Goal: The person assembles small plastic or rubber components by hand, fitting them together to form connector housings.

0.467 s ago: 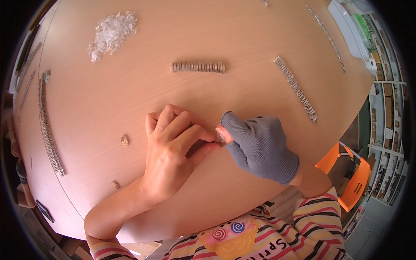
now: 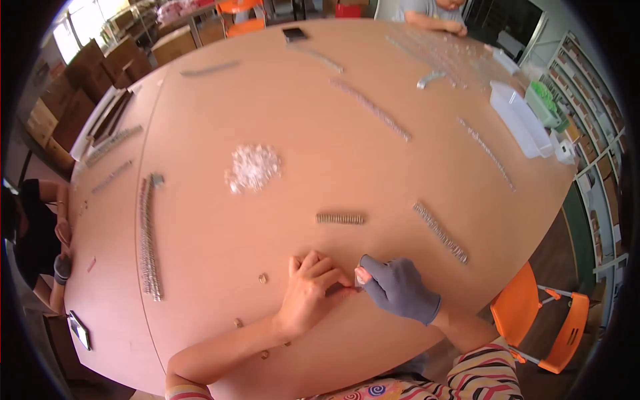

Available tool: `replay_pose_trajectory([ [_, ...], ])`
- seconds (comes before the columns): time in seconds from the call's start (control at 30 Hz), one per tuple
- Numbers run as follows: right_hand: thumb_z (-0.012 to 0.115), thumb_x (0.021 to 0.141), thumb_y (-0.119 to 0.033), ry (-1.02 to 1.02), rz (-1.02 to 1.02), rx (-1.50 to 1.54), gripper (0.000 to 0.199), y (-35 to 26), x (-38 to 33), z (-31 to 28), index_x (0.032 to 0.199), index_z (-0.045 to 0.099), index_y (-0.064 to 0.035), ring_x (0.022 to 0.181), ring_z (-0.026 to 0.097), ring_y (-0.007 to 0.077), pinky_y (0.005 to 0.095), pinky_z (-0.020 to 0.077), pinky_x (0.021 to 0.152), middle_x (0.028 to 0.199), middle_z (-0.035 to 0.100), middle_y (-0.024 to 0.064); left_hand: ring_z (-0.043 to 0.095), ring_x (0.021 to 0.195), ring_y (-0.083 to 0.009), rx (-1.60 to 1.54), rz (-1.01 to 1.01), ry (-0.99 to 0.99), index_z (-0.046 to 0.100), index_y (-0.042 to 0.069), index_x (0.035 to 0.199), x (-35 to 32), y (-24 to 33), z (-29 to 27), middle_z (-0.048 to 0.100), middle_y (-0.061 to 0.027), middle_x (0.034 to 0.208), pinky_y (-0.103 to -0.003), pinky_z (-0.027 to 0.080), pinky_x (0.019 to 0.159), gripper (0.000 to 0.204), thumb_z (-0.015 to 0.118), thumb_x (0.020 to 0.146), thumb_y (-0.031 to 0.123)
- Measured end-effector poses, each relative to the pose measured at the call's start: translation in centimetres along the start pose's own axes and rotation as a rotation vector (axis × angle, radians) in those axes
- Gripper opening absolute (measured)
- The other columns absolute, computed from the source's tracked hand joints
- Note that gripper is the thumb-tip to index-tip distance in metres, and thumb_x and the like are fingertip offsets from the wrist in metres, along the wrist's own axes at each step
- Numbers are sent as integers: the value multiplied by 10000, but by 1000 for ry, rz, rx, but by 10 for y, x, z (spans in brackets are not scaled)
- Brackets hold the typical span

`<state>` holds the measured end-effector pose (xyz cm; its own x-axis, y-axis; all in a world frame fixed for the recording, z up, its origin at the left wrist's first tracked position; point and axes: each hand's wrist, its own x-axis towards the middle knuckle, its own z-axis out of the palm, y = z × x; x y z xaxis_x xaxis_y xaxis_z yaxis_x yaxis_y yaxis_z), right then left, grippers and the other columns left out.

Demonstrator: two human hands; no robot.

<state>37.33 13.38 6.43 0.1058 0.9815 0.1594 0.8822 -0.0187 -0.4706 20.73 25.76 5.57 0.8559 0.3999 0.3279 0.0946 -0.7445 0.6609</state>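
My bare left hand (image 2: 308, 295) and my right hand (image 2: 404, 292), in a grey glove that leaves the thumb tip uncovered, meet fingertip to fingertip over the table. Between them shows a small clear plastic piece (image 2: 359, 285), pinched by my right thumb and fingers. My left thumb and forefinger press together beside it; what they hold is too small to make out. Beyond my hands lies a short row of thin brownish pieces (image 2: 340, 219). A small golden-brown piece (image 2: 263, 278) sits left of my left hand, with several similar ones near my forearm.
A pile of clear plastic bits (image 2: 255, 168) lies farther off on the wooden table (image 2: 200, 220). Long rows of small pieces lie left (image 2: 148, 240) and right (image 2: 440, 232). At the right edge stands a white tray (image 2: 517, 120). People sit at the far and left sides; an orange chair (image 2: 517, 310) is at right.
The view has tilted up, so more of the far table and the room shows and my hands appear lower and smaller. Both hands keep their pinch at the same spot.
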Motion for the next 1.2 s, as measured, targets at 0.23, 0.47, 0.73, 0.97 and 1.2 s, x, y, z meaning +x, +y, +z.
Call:
replay_pose_trajectory([
  [0.23, 535, 1010, -253, 182, 6, 119, 230, 10, 9, 8, 847, 555, -91, 560, 606, 361, 459, 453, 507, 644, 600, 125, 582, 1036, -180, 120, 139, -46, 672, 123, 882, -1, -1, -7, 688, 22, 911, -389, 332, 924, 129, 777, 816, 157],
  [0.47, 606, 950, -263, 234, -145, 56, 164, 6, 25, 18, 871, 570, -124, 684, 650, 324, 447, 476, 537, 769, 620, 102, 605, 1025, -181, -46, 86, -137, 653, 105, 903, -4, -8, -28, 707, 25, 957, -395, 326, 964, 119, 752, 840, 94],
  [0.73, 601, 959, -255, 57, -196, 124, 162, -13, 61, 21, 1014, 558, -109, 672, 658, 334, 465, 491, 563, 757, 660, 102, 665, 859, -126, -295, -262, 87, 737, 62, 944, -19, -32, -76, 746, -13, 931, -309, 479, 788, 117, 793, 852, 107],
  [0.97, 566, 978, -276, 31, -277, 178, 234, -18, 80, 48, 1167, 564, -138, 617, 678, 325, 452, 523, 552, 719, 692, 55, 667, 928, -139, -808, -364, 304, 715, 3, 1022, -59, -49, -82, 729, -64, 970, -288, 519, 892, 106, 700, 934, 61],
  [1.2, 589, 960, -292, 104, -426, -276, 233, -24, 66, 37, 1134, 612, -139, 572, 680, 238, 377, 524, 500, 662, 671, 48, 671, 967, -141, -906, -369, 304, 722, 9, 1037, -66, -50, -71, 726, -68, 1030, -301, 524, 908, 116, 697, 939, 65],
])
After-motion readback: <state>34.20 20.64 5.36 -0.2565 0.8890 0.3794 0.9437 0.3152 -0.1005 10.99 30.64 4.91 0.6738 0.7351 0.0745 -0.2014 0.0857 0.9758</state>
